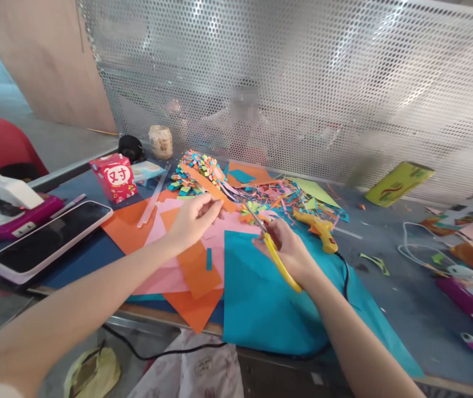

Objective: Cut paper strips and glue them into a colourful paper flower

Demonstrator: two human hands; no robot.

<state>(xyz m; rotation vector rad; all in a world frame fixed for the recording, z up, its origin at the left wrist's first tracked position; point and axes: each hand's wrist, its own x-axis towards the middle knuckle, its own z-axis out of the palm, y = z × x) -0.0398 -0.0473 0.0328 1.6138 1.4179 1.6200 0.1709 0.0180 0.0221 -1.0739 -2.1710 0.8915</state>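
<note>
My right hand (288,251) grips scissors (277,258) by their yellow handles, with the metal blades pointing up and left over the paper scraps. To the left, my left hand (195,221) has thumb and fingertips pinched together; whatever is between them is hidden or too small to name. Just beyond its fingertips runs an orange paper strip (209,183). A green and pink paper flower (253,213) lies under the blades. Fringed multicoloured paper flowers (205,166) sit behind the left hand. Teal paper (269,304) and pink paper (159,276) lie beneath, with a small teal strip (208,258).
A yellow glue gun (317,226) lies right of the scissors, its black cord trailing forward. Shredded paper (277,193) is heaped behind. At left are a phone (53,237), a red box (115,178) and a power strip (20,213). A green canister (398,184) lies at right by the perforated panel.
</note>
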